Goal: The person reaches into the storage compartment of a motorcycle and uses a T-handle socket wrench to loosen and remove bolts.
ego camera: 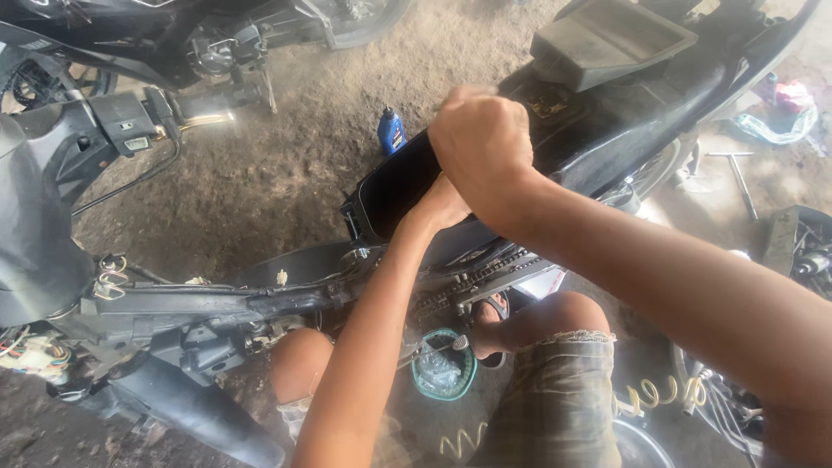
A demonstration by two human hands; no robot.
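Note:
My right hand (481, 143) is clenched in a fist over the top edge of a black plastic body panel (394, 186) of a stripped motorbike (217, 303). My left hand (442, 205) reaches up from below and presses against the same panel just under the right wrist; its fingers are hidden. The panel sits tilted above the bike's frame and the exposed drive chain (485, 277). My bare knees and plaid shorts (555, 399) show below the frame.
A small blue bottle (392, 130) stands on the dirt floor behind the panel. A teal bowl (444, 368) with a tool lies under the frame. A yellow coiled hose (659, 394) is at the right, a T-handle wrench (738, 173) farther back, and loose wiring (35, 355) at the left.

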